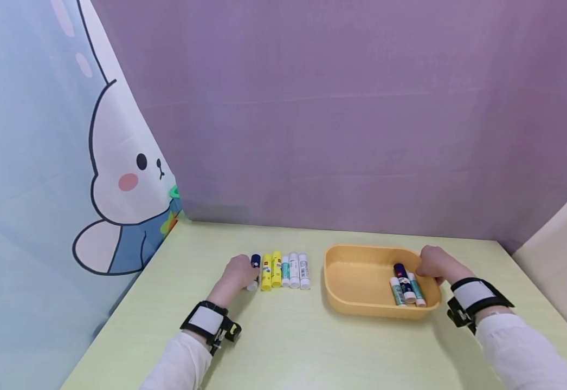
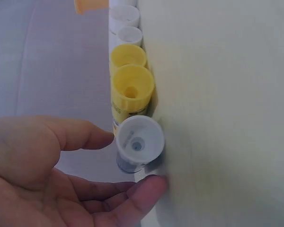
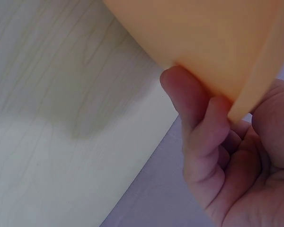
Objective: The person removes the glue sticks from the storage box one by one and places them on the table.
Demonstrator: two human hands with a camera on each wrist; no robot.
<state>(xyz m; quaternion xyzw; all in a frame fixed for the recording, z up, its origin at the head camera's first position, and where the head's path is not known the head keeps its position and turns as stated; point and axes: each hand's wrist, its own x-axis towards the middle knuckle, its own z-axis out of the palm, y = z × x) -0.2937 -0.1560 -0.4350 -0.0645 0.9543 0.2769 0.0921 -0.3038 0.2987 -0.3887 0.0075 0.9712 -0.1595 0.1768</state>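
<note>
In the head view, my left hand [image 1: 238, 272] is at the left end of a row of glue sticks, beside a dark blue and white glue stick [image 1: 255, 261]. In the left wrist view, the thumb lies by that stick's white end [image 2: 141, 138], and the fingers curve beneath with a small gap. Two yellow glue sticks [image 1: 266, 273] lie alongside, then several white ones [image 1: 294, 271]. My right hand [image 1: 435, 262] grips the right rim of an orange plastic basket [image 1: 361, 310], thumb on one side and fingers on the other. Inside the basket lie a dark blue glue stick [image 1: 404, 281] and two smaller white-and-green ones [image 1: 397, 292].
The pale wood-grain table [image 1: 283, 346] carries the row and the basket. A purple cloth [image 1: 342, 119] hangs behind its far edge. At the left hangs a blue curtain [image 1: 25, 216] with a cartoon animal, and a pale cloth [image 1: 566, 260] is at the right.
</note>
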